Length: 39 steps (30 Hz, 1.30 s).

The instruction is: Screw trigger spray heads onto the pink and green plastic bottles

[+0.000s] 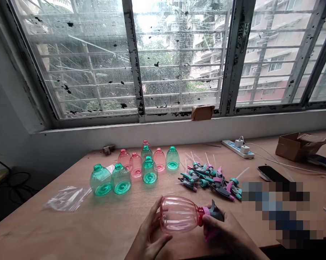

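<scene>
A pink see-through spray bottle [179, 213] lies sideways between my hands near the table's front edge. My left hand [149, 234] cups its base, fingers curled round it. My right hand [222, 231] is wrapped round the grey and pink trigger head [213, 213] fitted on the bottle's neck. Farther back stand several empty green bottles [121, 179] and pink bottles [159, 159] without heads. A heap of loose trigger heads [210, 178] with white dip tubes lies to their right.
A crumpled clear plastic bag [68, 198] lies at the left. A white power strip [239, 148], a phone [271, 174] and an open cardboard box [298, 144] sit at the right. The wooden table [70, 231] runs under a barred window [179, 54].
</scene>
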{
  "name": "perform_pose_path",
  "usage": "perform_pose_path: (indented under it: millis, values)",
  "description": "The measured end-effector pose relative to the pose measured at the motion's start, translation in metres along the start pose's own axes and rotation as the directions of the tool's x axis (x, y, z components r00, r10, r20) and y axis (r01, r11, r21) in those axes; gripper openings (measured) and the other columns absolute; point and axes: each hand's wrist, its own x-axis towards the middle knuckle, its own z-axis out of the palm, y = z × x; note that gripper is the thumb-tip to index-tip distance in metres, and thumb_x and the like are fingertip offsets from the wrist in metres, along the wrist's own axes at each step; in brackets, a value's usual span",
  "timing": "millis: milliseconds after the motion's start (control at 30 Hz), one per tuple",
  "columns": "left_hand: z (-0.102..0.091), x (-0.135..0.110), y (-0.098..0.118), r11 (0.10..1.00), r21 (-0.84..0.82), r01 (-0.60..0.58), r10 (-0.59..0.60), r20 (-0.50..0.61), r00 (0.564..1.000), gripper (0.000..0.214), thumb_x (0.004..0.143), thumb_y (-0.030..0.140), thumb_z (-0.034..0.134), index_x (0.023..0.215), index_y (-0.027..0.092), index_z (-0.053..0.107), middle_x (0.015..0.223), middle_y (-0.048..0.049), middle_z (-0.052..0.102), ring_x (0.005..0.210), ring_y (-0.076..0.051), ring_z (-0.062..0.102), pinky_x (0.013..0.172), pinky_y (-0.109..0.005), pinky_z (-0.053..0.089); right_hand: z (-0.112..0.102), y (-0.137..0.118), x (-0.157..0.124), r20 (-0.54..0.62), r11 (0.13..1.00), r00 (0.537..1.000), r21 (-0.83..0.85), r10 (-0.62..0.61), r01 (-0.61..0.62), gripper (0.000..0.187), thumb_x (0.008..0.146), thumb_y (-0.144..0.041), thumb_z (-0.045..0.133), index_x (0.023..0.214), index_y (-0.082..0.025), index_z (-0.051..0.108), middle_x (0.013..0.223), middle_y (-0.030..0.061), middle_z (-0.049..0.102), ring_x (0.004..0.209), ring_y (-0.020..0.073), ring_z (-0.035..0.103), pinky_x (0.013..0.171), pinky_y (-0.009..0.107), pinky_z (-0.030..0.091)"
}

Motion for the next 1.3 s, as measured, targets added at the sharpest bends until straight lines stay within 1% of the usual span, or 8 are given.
perform_pose_path:
  millis: [233, 333, 433, 600, 767, 1033, 1167, 1300]
  values:
    - [0.0015, -0.0008, -0.0009, 0.992, -0.125, 0.005, -0.003, 0.014, 1.0, 0.081, 0.079, 0.034, 0.081, 0.144, 0.044, 0.035, 0.16, -0.0048, 0.038, 0.147, -0.032, 0.035, 0.117, -0.05, 0.034, 0.001, 0.0007, -0.0013, -0.01, 0.999, 1.0, 0.049, 0.007, -0.006, 0.037, 0.069, -0.044, 0.086, 0.081, -0.014, 0.069, 0.053, 0.0019, 0.076, 0.046, 0.0146, 0.068, 0.049, 0.022, 0.053]
    - [0.0001, 0.0006, -0.0018, 1.0, 0.026, -0.011, 0.011, -0.01, 1.0, 0.09, 0.075, 0.026, 0.085, 0.147, 0.046, 0.034, 0.162, -0.0035, 0.034, 0.148, -0.032, 0.03, 0.119, -0.049, 0.032, 0.0011, 0.0002, -0.0013, -0.014, 0.999, 1.0, 0.044, 0.025, -0.024, 0.037, 0.069, -0.044, 0.086, 0.081, -0.014, 0.069, 0.053, 0.0016, 0.076, 0.046, 0.0144, 0.068, 0.048, 0.022, 0.053]
    - [-0.0002, 0.0009, -0.0018, 0.981, 0.189, -0.04, 0.046, -0.025, 0.999, 0.08, 0.079, 0.027, 0.08, 0.145, 0.045, 0.039, 0.162, -0.001, 0.032, 0.149, -0.032, 0.029, 0.12, -0.047, 0.03, 0.0012, -0.0004, -0.0012, -0.022, 0.999, 1.0, 0.039, 0.021, -0.02, 0.035, 0.07, -0.044, 0.086, 0.08, -0.014, 0.069, 0.053, 0.0017, 0.076, 0.045, 0.0136, 0.067, 0.047, 0.021, 0.053]
    - [0.0004, -0.0017, -0.0034, 0.997, 0.072, -0.001, -0.002, 0.048, 0.999, 0.097, 0.074, 0.035, 0.085, 0.151, 0.045, 0.026, 0.162, -0.0029, 0.036, 0.148, -0.032, 0.032, 0.124, -0.051, 0.015, 0.0024, 0.0005, -0.0022, -0.061, 0.998, 0.998, 0.063, 0.006, -0.002, 0.037, 0.068, -0.043, 0.087, 0.083, -0.014, 0.07, 0.054, 0.002, 0.076, 0.047, 0.0138, 0.066, 0.048, 0.021, 0.054]
    - [-0.0015, -0.0035, 0.0004, 1.0, -0.001, 0.026, -0.026, 0.08, 0.996, 0.084, 0.082, 0.05, 0.072, 0.152, 0.036, 0.029, 0.166, -0.0047, 0.025, 0.152, -0.032, 0.019, 0.124, -0.05, 0.015, 0.0028, 0.0028, -0.0019, -0.064, 0.995, 0.998, 0.101, 0.026, -0.02, 0.036, 0.065, -0.043, 0.089, 0.076, -0.014, 0.069, 0.054, 0.0022, 0.076, 0.047, 0.0148, 0.067, 0.049, 0.023, 0.056]
    - [-0.0047, -0.0027, -0.0074, 0.965, 0.258, -0.047, 0.048, 0.004, 0.999, 0.08, 0.086, 0.032, 0.073, 0.151, 0.044, 0.027, 0.162, -0.0009, 0.036, 0.148, -0.031, 0.032, 0.124, -0.052, 0.016, 0.0026, 0.0011, -0.0005, -0.047, 1.0, 0.999, 0.024, -0.002, 0.003, 0.039, 0.067, -0.049, 0.085, 0.076, -0.014, 0.07, 0.051, 0.0021, 0.074, 0.045, 0.0165, 0.067, 0.047, 0.024, 0.054]
    - [-0.002, -0.0038, -0.0039, 0.989, 0.142, -0.036, 0.034, 0.016, 0.999, 0.089, 0.083, 0.038, 0.075, 0.155, 0.037, 0.022, 0.164, -0.0038, 0.029, 0.151, -0.031, 0.022, 0.124, -0.051, 0.016, 0.0027, 0.0027, -0.0008, -0.048, 1.0, 0.999, 0.004, 0.007, -0.007, 0.04, 0.066, -0.049, 0.086, 0.078, -0.015, 0.069, 0.052, 0.0027, 0.075, 0.046, 0.0179, 0.067, 0.048, 0.026, 0.054]
    - [-0.001, -0.0029, 0.0025, 0.997, 0.068, 0.021, -0.021, 0.0, 1.0, 0.072, 0.087, 0.039, 0.071, 0.15, 0.038, 0.035, 0.163, -0.0026, 0.033, 0.149, -0.031, 0.028, 0.123, -0.047, 0.023, 0.0019, 0.0043, -0.0004, -0.029, 1.0, 1.0, 0.012, 0.0, 0.001, 0.04, 0.068, -0.048, 0.085, 0.08, -0.015, 0.068, 0.053, 0.0027, 0.075, 0.046, 0.017, 0.067, 0.048, 0.025, 0.052]
